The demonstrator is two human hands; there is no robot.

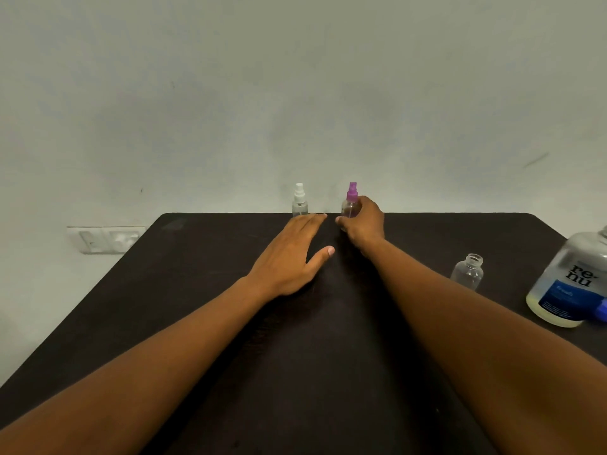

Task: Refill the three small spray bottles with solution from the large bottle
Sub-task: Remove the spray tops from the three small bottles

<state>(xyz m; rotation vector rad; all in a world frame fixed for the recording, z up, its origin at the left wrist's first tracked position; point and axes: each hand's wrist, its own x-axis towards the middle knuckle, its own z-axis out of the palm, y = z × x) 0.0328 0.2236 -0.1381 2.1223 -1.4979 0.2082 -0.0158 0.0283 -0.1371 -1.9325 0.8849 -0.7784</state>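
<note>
Three small spray bottles and one large bottle stand on the dark table [230, 339]. At the far edge, a clear bottle with a white spray top [299, 201] stands upright; its contents cannot be made out. Just right of it, a clear bottle with a purple spray top [350, 201] is gripped by the right hand [363, 223], fingers and thumb curled round its body. The left hand [289, 257] lies flat and spread, fingers straight, fingertips just in front of the white-topped bottle; whether they touch it cannot be told. Well to the right, nearer the viewer, an uncapped small clear bottle [468, 272] stands upright and looks empty. Beside it at the right edge, the large bottle [566, 280], labelled "renu" with a blue panel, holds pale yellowish solution low in its body; a blue-purple piece [602, 310] sits at its near right side, cut off by the picture's edge.

The table is black-brown and matte. Behind it rises a plain pale grey-green wall [295, 93] with faint scuffs, and a white switch plate [105, 239] sits at the left.
</note>
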